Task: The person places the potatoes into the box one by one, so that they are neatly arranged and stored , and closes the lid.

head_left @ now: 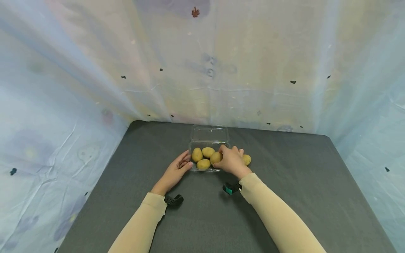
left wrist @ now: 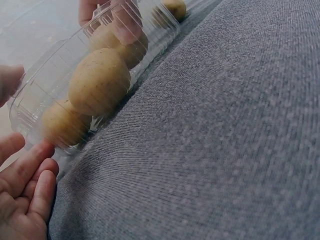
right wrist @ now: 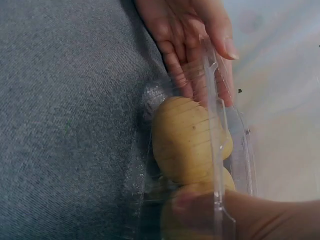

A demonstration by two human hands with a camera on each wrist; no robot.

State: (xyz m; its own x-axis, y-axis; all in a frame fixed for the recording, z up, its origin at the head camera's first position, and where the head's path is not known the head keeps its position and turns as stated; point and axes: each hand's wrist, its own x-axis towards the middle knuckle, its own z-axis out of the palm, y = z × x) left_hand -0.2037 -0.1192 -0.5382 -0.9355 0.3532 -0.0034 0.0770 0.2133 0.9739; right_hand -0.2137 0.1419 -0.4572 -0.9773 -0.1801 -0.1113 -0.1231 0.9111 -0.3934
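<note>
A clear plastic clamshell box (head_left: pixel 210 144) holds several yellow potatoes, among them one near its left end (head_left: pixel 197 154) and one at the front (head_left: pixel 203 164). My right hand (head_left: pixel 232 161) reaches over its right end and grips a potato (head_left: pixel 216 158) inside, thumb at the front. In the right wrist view, that thumb (right wrist: pixel 200 202) presses on it behind the clear wall. My left hand (head_left: pixel 175 172) rests against the box's left end, fingers relaxed and touching the wall. The left thumb (left wrist: pixel 10 82) lies near the rim.
Another potato (head_left: pixel 246 160) lies on the grey cloth-covered table (head_left: pixel 202 218), just right of my right hand and outside the box. The box's lid (head_left: pixel 210 133) stands open toward the back. A pale patterned curtain (head_left: pixel 246 70) encloses the table's back and sides.
</note>
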